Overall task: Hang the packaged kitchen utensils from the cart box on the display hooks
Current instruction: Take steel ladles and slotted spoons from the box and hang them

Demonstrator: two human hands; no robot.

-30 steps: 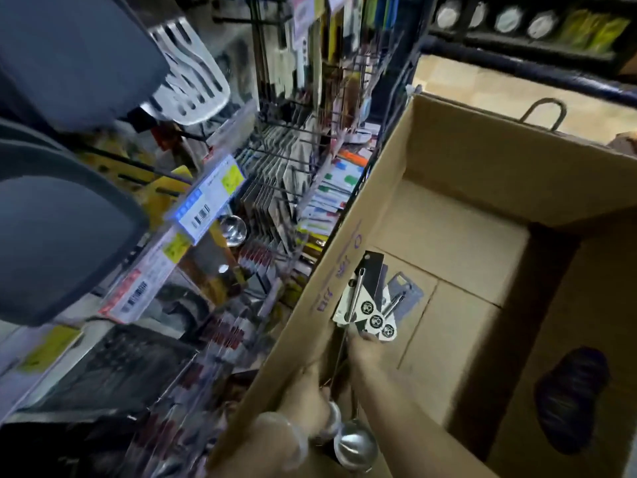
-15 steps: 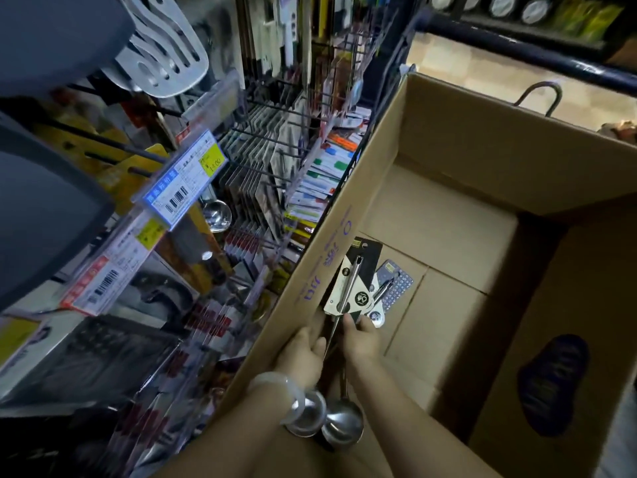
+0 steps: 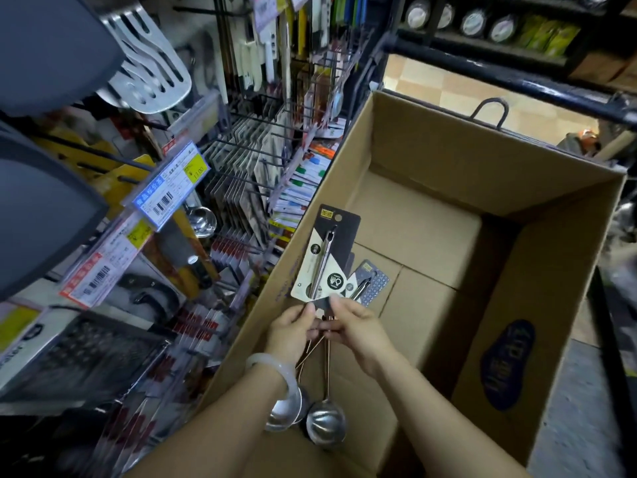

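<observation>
Over the near end of the cardboard cart box (image 3: 458,157), my left hand (image 3: 291,327) and my right hand (image 3: 358,327) together grip a bunch of steel ladles (image 3: 325,420) by their thin handles. The bowls hang down below my wrists. The black-and-cream packaging cards (image 3: 327,257) stand up above my fingers, with a blue patterned card (image 3: 374,282) behind them. The display hooks (image 3: 248,146) stick out from the wire rack to the left of the box, most of them loaded with carded goods.
Price tags (image 3: 170,186) hang on the rack's rails at left. A slotted turner (image 3: 151,70) and dark pans (image 3: 44,208) hang overhead at top left. A ladle (image 3: 201,219) hangs on the rack. A black cart rail (image 3: 517,81) runs behind the box.
The view has tilted and the bunch of ladles has come up a little; the front card is now upright and both hands have closed together on the handles.
</observation>
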